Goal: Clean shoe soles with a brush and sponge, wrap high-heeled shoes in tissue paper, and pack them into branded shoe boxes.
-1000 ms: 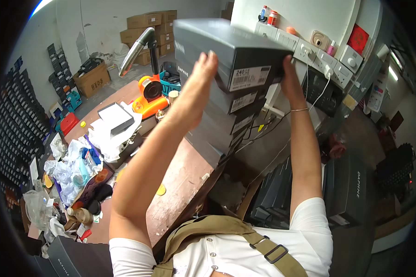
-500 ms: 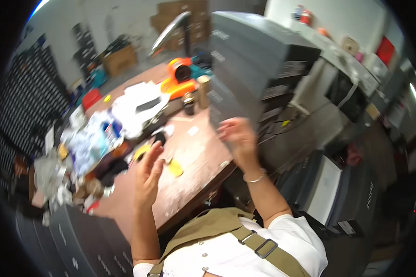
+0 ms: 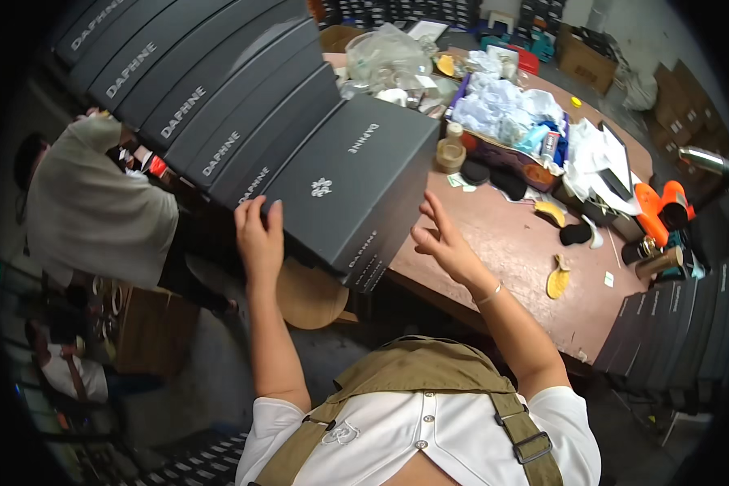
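Note:
A stack of dark grey shoeboxes (image 3: 352, 174) with a flower-like emblem on the top lid stands at the left side of the workbench. Behind it rises a taller stack of the same boxes (image 3: 194, 89). The fingertips of my left hand (image 3: 259, 243) rest at the near left edge of the top box, not wrapped round it. Beside the right side of this stack is my right hand (image 3: 449, 247), its fingers spread and nothing in them. Whether its fingertips touch the box, I cannot tell.
The pinkish workbench (image 3: 502, 275) carries a box of crumpled tissue (image 3: 506, 113), a bottle (image 3: 452, 150), yellow sponge-like pieces (image 3: 557, 279) and an orange tool (image 3: 656, 212). More shoeboxes (image 3: 664, 324) stand at right. A round wooden stool (image 3: 308, 296) and a person in grey (image 3: 109, 194) are at left.
My view has swung left, from the boxes at the bench's right end to those at its left. My hands, raised over the bench before, are now at the left stack.

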`<move>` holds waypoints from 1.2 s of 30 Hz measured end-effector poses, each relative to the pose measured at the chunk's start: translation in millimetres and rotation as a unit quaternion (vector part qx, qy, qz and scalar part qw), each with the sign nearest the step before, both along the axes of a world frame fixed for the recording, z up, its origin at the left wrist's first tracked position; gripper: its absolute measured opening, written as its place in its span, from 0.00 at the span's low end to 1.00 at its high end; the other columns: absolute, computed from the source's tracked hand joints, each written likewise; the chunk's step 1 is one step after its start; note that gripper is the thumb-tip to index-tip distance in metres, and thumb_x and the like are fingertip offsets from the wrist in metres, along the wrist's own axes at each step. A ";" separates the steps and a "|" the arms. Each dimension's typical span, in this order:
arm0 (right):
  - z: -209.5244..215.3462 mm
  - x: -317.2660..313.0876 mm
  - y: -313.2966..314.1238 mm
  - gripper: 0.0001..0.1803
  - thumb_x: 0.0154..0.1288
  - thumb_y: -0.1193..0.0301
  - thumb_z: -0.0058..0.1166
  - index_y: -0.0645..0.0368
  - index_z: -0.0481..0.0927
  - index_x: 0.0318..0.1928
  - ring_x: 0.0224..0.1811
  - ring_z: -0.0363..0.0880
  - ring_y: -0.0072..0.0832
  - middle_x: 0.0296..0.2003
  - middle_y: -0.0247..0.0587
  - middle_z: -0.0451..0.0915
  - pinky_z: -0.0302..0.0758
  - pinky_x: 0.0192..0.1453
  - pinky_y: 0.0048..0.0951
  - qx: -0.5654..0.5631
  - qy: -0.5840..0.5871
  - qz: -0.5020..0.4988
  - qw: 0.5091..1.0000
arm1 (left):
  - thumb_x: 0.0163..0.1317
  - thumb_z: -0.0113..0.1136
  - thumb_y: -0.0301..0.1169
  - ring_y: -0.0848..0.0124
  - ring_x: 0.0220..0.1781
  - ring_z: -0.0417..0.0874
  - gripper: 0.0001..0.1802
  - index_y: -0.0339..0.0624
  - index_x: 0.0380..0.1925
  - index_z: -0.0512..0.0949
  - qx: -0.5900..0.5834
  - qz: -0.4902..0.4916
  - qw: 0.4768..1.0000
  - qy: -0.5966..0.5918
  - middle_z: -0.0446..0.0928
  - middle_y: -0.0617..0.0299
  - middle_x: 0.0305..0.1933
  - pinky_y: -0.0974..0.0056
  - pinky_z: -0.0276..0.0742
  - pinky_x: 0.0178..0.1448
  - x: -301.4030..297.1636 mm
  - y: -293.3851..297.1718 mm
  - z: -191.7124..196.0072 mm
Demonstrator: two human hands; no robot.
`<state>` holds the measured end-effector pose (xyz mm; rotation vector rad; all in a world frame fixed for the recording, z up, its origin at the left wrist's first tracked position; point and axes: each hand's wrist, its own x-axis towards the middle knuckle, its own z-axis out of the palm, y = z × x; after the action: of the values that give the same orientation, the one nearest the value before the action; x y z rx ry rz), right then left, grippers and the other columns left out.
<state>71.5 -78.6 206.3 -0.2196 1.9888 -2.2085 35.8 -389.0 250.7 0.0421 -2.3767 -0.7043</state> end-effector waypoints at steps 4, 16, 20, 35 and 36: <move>-6.0 -43.2 -9.2 0.58 0.60 0.45 0.56 0.45 0.27 0.73 0.71 0.52 0.46 0.71 0.60 0.41 0.70 0.56 0.54 -0.148 -0.160 -0.016 0.976 | 0.63 0.57 0.42 0.56 0.30 0.76 0.19 0.32 0.30 0.77 0.054 -0.039 0.979 -0.194 0.73 0.49 0.27 0.60 0.71 0.38 -18.9 11.9 32.4; -105.3 94.2 194.0 0.38 0.59 0.67 0.56 0.62 0.56 0.68 0.60 0.66 0.31 0.61 0.44 0.66 0.66 0.62 0.30 -0.152 -0.206 -0.185 0.949 | 0.54 0.67 0.31 0.73 0.40 0.76 0.24 0.29 0.49 0.74 0.245 -0.325 0.829 -0.383 0.75 0.57 0.45 0.69 0.76 0.41 75.3 227.3 -134.9; -183.9 107.8 269.7 0.31 0.63 0.65 0.57 0.67 0.63 0.63 0.52 0.73 0.30 0.52 0.46 0.74 0.71 0.56 0.28 0.009 -0.293 -0.247 0.924 | 0.59 0.63 0.38 0.72 0.48 0.75 0.19 0.42 0.47 0.75 0.459 -0.181 0.528 -0.692 0.77 0.63 0.44 0.63 0.67 0.52 63.3 326.8 -226.9; -97.3 111.5 245.3 0.45 0.59 0.60 0.54 0.61 0.47 0.72 0.70 0.53 0.36 0.68 0.45 0.56 0.52 0.72 0.34 -0.102 -0.118 -0.144 0.977 | 0.59 0.64 0.42 0.60 0.70 0.59 0.45 0.30 0.68 0.51 0.528 -0.351 0.638 -0.437 0.58 0.46 0.69 0.59 0.56 0.71 73.7 294.3 -124.1; -83.5 101.9 233.6 0.48 0.57 0.60 0.55 0.61 0.46 0.72 0.72 0.51 0.36 0.69 0.46 0.54 0.50 0.73 0.35 -0.117 -0.099 -0.150 0.977 | 0.58 0.64 0.40 0.60 0.71 0.59 0.44 0.28 0.67 0.53 0.454 -0.379 0.699 -0.402 0.59 0.46 0.69 0.60 0.56 0.71 61.1 273.4 -108.2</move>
<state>173.4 155.0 122.8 0.2852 1.7509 -2.5316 96.9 -115.6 142.5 -0.2894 -2.4341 -2.6890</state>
